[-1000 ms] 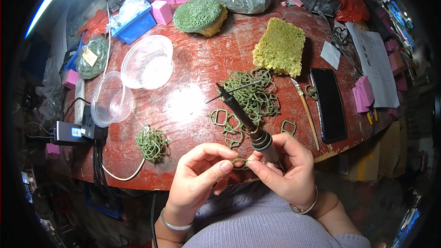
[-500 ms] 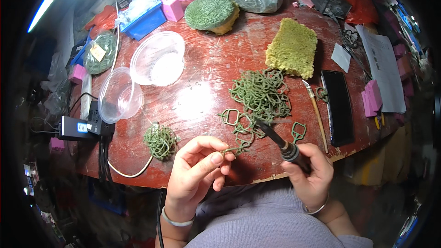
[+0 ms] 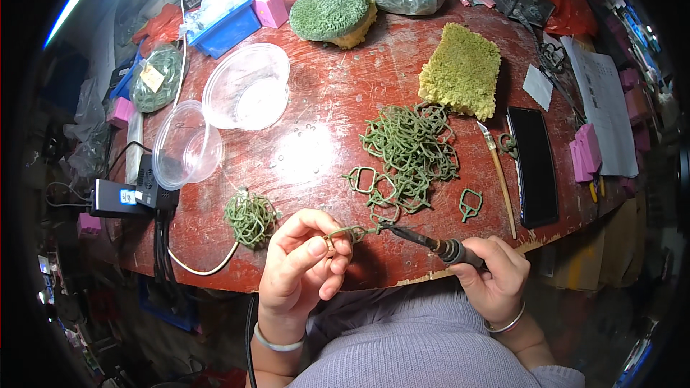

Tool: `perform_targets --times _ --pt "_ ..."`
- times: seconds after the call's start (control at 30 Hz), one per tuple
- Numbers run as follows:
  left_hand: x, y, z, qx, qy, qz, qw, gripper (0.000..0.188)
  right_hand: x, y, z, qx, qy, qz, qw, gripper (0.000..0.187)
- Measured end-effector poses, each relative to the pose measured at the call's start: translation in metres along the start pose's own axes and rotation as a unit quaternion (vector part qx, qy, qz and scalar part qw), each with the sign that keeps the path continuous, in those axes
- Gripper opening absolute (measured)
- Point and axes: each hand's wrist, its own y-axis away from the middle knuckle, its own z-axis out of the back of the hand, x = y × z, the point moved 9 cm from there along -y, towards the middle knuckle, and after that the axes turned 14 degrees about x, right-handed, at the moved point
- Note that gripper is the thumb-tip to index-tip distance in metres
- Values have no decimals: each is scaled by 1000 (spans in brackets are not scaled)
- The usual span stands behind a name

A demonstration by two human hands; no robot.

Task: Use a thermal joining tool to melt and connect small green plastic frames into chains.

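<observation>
My left hand (image 3: 296,262) pinches a small green square-looped piece (image 3: 353,231) between thumb and fingertips, with a brownish part of it showing by the thumb. A soldering iron (image 3: 422,240) with a dark tip is gripped in my right hand (image 3: 496,273). Its tip points left and meets, or nearly meets, the stem end of the green piece; actual contact is hard to tell. Just beyond lies a tangled heap of similar green looped pieces (image 3: 410,147), a few of them loose at its near edge. One single green loop (image 3: 471,205) lies apart, above my right hand.
A smaller green bundle (image 3: 249,219) sits left of my left hand. A craft knife (image 3: 498,179) and a black phone (image 3: 533,169) lie at right. Two sponges (image 3: 460,72) (image 3: 330,14), clear plastic bowls (image 3: 248,90) and a blue bin (image 3: 223,32) stand farther back. Black cables hang at left.
The soldering iron has swung down and left, its tip going from over the heap's edge to the held piece's end. My left hand has shifted slightly left with the green piece.
</observation>
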Motion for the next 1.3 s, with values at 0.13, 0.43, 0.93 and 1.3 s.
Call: perform_targets --times 0.13,0.43,0.93,1.3 --pt "0 0 0 6 -1 1 1000 18 3 -2 0 10 2 4 1000 24" --pt "0 0 0 11 6 -2 1000 18 1 -1 -2 14 7 -1 1000 25" --pt "2 1 -5 11 -59 1 998 18 12 -2 -10 12 -27 47 998 28" --pt "2 1 -8 26 -73 -4 997 17 14 -2 -14 -5 -8 63 998 32"
